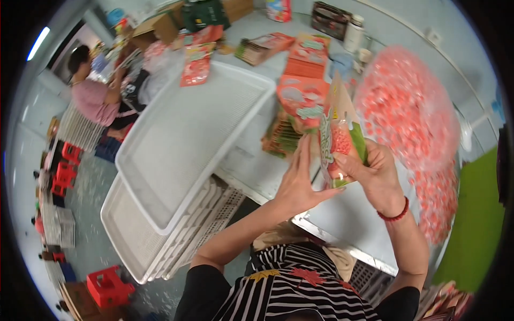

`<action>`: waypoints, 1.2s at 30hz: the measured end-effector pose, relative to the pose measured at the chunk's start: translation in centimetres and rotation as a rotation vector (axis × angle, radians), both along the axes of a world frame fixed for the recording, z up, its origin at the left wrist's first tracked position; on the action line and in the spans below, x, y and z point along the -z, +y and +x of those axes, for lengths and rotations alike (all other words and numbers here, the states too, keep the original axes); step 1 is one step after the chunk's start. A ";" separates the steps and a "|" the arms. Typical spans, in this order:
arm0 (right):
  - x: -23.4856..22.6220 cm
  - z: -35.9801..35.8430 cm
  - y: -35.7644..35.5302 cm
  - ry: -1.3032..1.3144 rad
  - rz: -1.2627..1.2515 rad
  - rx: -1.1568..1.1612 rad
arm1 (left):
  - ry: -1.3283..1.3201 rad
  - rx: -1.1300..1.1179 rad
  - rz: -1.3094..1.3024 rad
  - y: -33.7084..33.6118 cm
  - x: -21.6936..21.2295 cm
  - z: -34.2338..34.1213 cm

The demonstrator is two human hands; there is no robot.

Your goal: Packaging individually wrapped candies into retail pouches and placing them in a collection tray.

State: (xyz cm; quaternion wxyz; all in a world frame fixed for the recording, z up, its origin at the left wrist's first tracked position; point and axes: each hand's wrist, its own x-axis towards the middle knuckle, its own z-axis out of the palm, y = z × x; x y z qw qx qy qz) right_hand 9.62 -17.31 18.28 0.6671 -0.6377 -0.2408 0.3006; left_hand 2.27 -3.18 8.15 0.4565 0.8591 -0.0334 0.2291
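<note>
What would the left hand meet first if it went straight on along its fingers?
The left hand would probably meet the red pouches lying ahead on the table, though height is unclear and it might pass above them.

That top tray (187,139) sits over more trays (136,224), a loose pouch (197,67) across its far rim, a cardboard box (156,28) behind. Right of it, left hand (295,182) and right hand (379,174) hold a packet (341,140); farther right lies a filled bag (407,101). A stool (110,287) stands to its near left.

Bright, soft light; dark-rimmed fisheye distortion
</note>
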 end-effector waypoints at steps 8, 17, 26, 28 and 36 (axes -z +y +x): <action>-0.1 1.0 6.1 0.034 0.196 -0.030 | -0.073 -0.155 -0.236 5.0 -1.0 3.1; 10.7 3.0 -0.2 -0.635 -0.263 0.241 | -0.160 -0.715 -0.313 24.3 5.1 14.1; 22.2 -1.5 -5.6 -1.003 -0.621 0.343 | 0.065 -1.339 -0.020 35.7 11.8 24.3; 23.0 -1.6 -5.6 -1.019 -0.626 0.372 | 0.308 -1.409 0.007 35.4 11.8 26.3; 22.3 -1.2 -5.2 -0.961 -0.630 0.383 | 0.169 -1.355 -0.042 39.8 12.8 27.1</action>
